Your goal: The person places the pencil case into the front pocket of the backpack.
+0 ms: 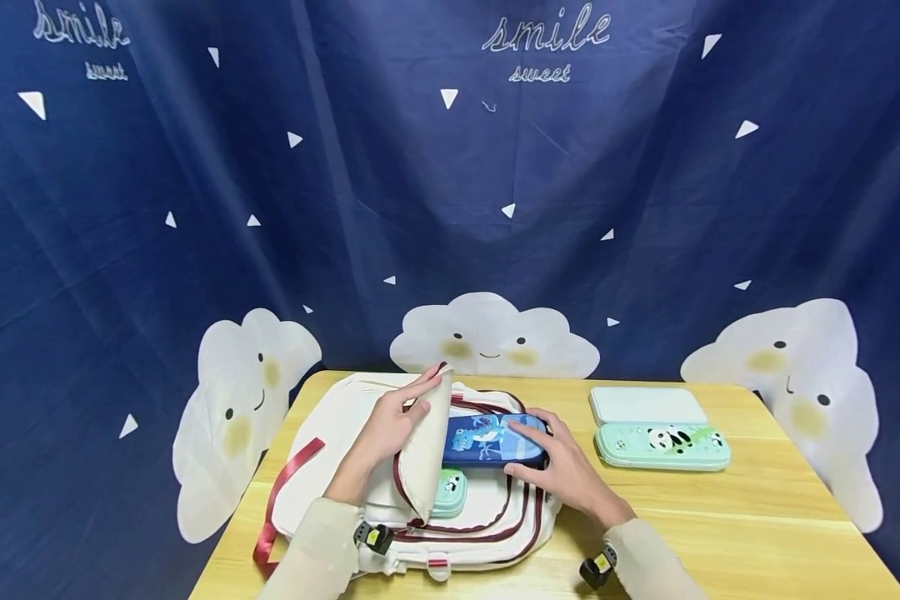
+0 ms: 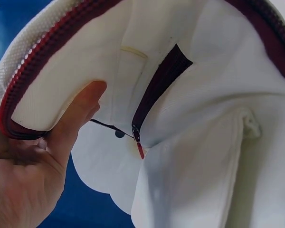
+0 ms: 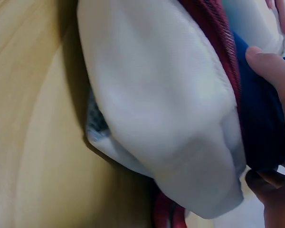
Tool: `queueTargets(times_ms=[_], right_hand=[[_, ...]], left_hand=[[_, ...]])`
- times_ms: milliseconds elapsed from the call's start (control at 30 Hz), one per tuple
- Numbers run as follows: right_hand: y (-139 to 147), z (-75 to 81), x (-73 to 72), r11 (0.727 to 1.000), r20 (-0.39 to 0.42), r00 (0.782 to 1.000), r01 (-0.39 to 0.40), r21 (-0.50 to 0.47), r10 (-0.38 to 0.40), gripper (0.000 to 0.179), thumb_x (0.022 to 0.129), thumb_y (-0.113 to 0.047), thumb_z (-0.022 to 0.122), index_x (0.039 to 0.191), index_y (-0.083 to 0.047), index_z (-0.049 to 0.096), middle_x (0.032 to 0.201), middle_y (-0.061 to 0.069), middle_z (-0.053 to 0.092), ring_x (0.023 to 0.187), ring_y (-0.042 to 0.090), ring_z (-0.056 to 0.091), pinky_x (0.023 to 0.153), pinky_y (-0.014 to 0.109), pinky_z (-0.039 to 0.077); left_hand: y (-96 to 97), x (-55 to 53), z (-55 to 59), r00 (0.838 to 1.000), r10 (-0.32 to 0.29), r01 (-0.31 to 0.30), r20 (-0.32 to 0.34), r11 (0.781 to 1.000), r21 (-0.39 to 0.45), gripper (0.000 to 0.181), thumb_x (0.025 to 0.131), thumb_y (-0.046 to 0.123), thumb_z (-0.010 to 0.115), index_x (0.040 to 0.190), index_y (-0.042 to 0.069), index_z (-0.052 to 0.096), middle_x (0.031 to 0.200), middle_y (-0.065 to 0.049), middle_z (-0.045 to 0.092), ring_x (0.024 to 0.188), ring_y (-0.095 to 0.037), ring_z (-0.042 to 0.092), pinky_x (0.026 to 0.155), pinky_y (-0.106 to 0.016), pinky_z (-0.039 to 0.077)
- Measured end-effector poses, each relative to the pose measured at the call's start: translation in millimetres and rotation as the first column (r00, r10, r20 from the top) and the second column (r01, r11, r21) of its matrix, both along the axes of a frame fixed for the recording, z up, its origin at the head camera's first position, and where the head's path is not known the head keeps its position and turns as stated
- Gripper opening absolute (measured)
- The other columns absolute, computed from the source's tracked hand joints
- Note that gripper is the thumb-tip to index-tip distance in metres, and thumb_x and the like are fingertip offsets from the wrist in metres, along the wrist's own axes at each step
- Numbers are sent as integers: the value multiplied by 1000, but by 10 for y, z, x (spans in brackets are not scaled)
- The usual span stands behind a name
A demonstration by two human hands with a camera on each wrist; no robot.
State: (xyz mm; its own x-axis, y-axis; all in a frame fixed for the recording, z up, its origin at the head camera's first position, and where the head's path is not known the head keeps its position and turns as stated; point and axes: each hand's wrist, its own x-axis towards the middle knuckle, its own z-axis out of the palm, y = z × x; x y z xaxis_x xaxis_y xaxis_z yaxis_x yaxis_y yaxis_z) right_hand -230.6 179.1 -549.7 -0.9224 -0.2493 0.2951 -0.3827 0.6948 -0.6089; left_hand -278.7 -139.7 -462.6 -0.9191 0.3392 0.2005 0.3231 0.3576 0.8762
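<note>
A white backpack (image 1: 330, 442) with dark red zips lies on the table. My left hand (image 1: 390, 427) pinches the edge of its unzipped front flap (image 1: 429, 454) and holds it raised; the left wrist view shows the thumb (image 2: 83, 107) against the flap's inner side. My right hand (image 1: 566, 468) grips the right end of a blue pencil case (image 1: 486, 440) with a cartoon print. That case lies partly inside the opening, its left end hidden behind the flap. Below it, a mint green panda case (image 1: 450, 493) sits in the pocket, partly covered by the flap.
On the right of the wooden table (image 1: 765, 508) lie a mint panda pencil case (image 1: 663, 447) and, behind it, a plain pale case (image 1: 648, 406). A red strap (image 1: 288, 479) hangs off the backpack's left side. A dark blue curtain (image 1: 390, 183) closes the back.
</note>
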Motion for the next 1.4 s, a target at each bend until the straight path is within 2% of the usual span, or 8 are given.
queueTargets(times_ms=[167,400,500,633,767,967,1200,1400], right_hand=[[65,76,-17,1000,35,999,-24,17,23,71,90,-57,85,153,-29,66,169,9,45,153,42,47,118,66,46],[159,147,-42,995,3,996,-90,53,90,69,91,-50,86,152,-22,67,168,9,49,153,43,49,117,67,47],[179,153,-51,993,5,994,-107,52,107,69,91,-47,87,151,-20,67,169,9,49,153,44,48,117,67,47],[173,135,-69,992,11,994,-107,69,106,70,91,-50,86,152,-21,67,169,9,49,153,44,49,117,67,48],[134,119,-91,991,16,994,-106,85,105,72,91,-53,85,152,-20,66,170,11,49,153,44,49,118,67,47],[75,137,-93,992,26,995,-95,88,94,72,90,-54,86,152,-22,67,170,11,48,154,43,49,119,67,46],[11,157,-113,987,6,994,-110,118,110,73,91,-58,83,153,-23,66,171,11,48,153,44,49,117,65,49],[-84,209,-161,985,28,992,-128,113,126,72,91,-55,85,153,-24,66,172,9,46,156,42,46,120,66,46]], left_hand=[[-8,-3,-8,1000,0,0,0,1000,7,49,108,1,59,155,13,61,170,6,48,163,-22,37,135,-47,28],[-21,-6,-24,1000,17,-17,-2,1000,-5,49,108,1,58,156,14,61,170,5,48,164,-22,36,134,-47,29],[-29,0,-27,999,29,-29,16,1000,-11,48,109,3,59,155,16,62,169,9,48,163,-17,36,134,-44,30],[-33,7,-30,999,31,-31,17,999,-7,48,109,3,59,155,16,62,169,11,49,163,-16,37,133,-44,32],[-33,11,-34,1000,22,-22,10,1000,0,49,108,2,59,155,15,62,170,7,49,163,-18,37,133,-46,32],[-24,25,-17,1000,13,-13,-1,1000,16,49,108,2,59,155,15,62,169,8,49,162,-18,38,133,-46,33],[6,50,9,1000,-8,8,-3,999,44,49,107,-1,58,155,12,62,170,4,49,163,-22,37,131,-52,34],[33,43,9,1000,-19,19,-15,999,30,48,108,2,58,155,12,62,170,5,49,163,-20,38,133,-47,32]])
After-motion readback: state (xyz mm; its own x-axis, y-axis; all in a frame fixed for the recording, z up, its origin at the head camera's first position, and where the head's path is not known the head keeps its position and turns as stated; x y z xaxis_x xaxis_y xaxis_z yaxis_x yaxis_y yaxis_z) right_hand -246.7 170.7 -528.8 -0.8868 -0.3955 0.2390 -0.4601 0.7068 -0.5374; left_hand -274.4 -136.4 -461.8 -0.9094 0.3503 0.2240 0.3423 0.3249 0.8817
